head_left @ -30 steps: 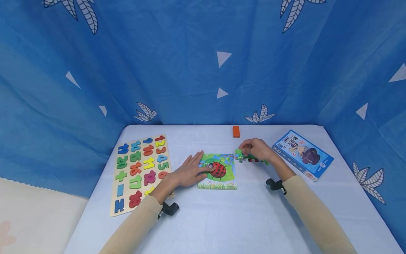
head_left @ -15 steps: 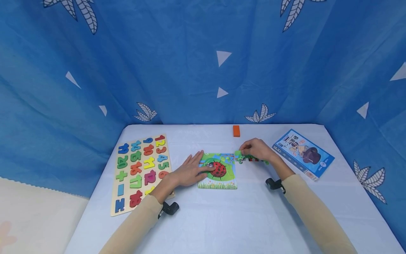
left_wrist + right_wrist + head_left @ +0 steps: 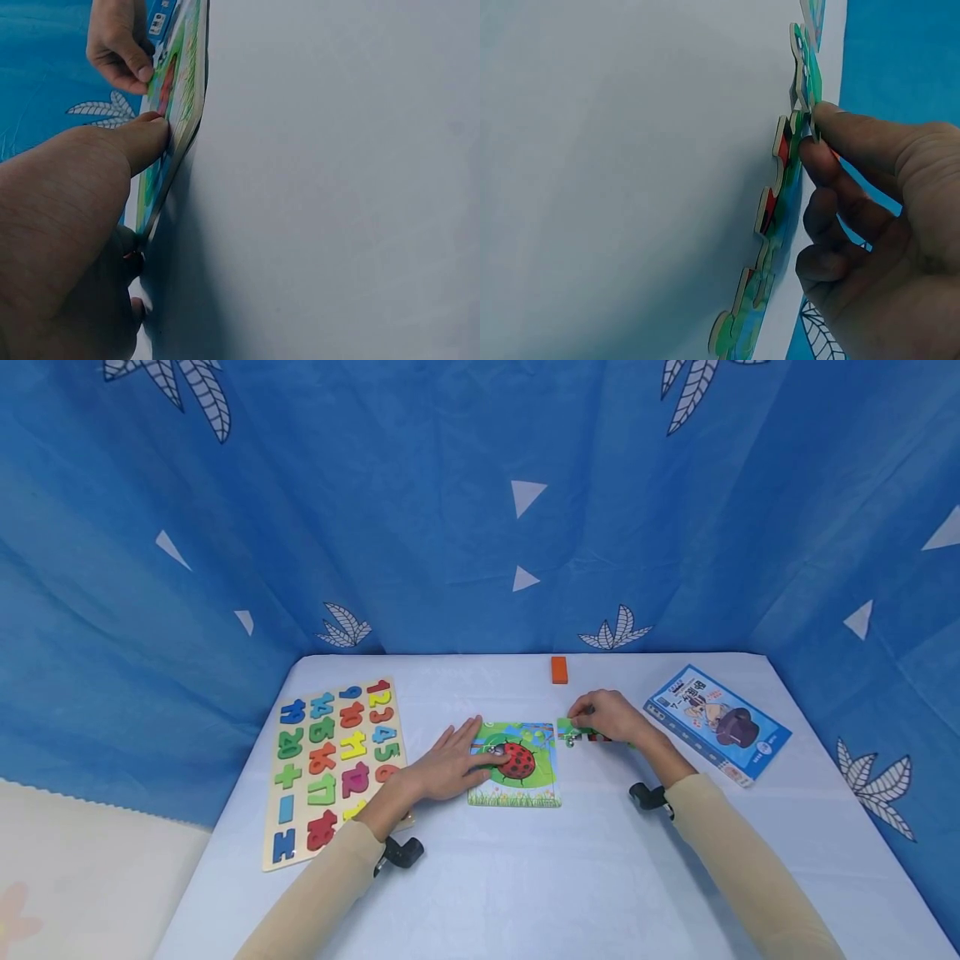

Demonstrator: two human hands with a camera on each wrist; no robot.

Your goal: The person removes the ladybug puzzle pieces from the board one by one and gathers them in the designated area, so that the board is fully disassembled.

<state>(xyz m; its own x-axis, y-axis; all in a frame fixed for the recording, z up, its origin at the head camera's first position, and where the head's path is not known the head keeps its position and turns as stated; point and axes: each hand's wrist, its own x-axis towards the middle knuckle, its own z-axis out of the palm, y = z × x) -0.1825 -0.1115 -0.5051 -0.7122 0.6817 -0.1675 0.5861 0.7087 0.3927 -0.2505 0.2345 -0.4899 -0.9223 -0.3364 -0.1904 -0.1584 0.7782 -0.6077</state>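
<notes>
A square ladybug puzzle (image 3: pixel 516 797) lies on the table's middle. My left hand (image 3: pixel 444 767) rests on its left side with fingers spread, the thumb reaching over the red ladybug; in the left wrist view the thumb (image 3: pixel 146 142) lies across the board's edge. My right hand (image 3: pixel 613 717) pinches a green puzzle piece (image 3: pixel 564 728) between thumb and index finger, close to the board's upper right corner. In the right wrist view several loose puzzle pieces (image 3: pixel 769 210), green with red parts, lie in a row beside and below the pinching fingers.
A wooden number board (image 3: pixel 277 793) with colourful numerals lies at the left, partly under my left forearm. An orange block (image 3: pixel 558 670) sits near the back edge. To the right lies a blue box (image 3: pixel 720 725) with a hat picture. Blue curtain (image 3: pixel 450 527) hangs behind the table.
My right hand has shifted very slightly to the right, still pinching the green piece. The left hand stays on the ladybug puzzle.
</notes>
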